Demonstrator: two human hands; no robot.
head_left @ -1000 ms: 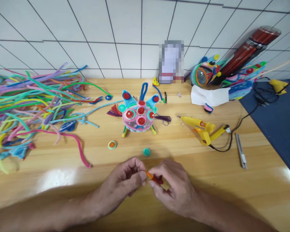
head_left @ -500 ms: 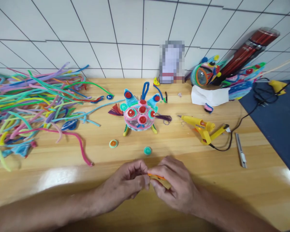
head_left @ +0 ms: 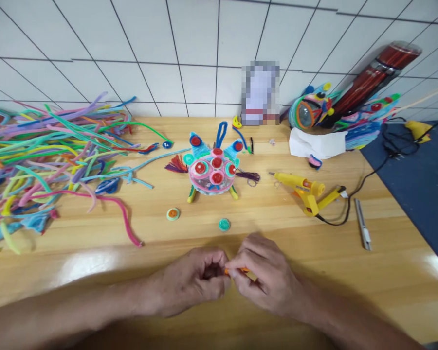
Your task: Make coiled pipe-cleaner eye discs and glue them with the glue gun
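Between my hands is a short orange pipe cleaner (head_left: pixel 244 270), mostly covered by fingers. My left hand (head_left: pixel 200 274) is closed around its left end, thumb against curled fingers. My right hand (head_left: pixel 259 274) pinches it close to the left fingertips. Beyond the hands lie a small teal coil (head_left: pixel 224 224) and a teal coil with an orange centre (head_left: pixel 173 214). Farther back stands a colourful pipe-cleaner animal figure (head_left: pixel 211 170) with red discs, tassels at its sides and a blue loop on top.
A tangled heap of pipe cleaners (head_left: pixel 58 155) covers the left side. At right lie a yellow glue gun (head_left: pixel 299 187) with its black cord and a utility knife (head_left: pixel 363 226). A red flask (head_left: pixel 375 78) leans by the tiled wall, near white paper (head_left: pixel 317 144).
My right fingertips have moved left along the orange pipe cleaner, up against my left hand. Less of it shows now. The view has shifted slightly.
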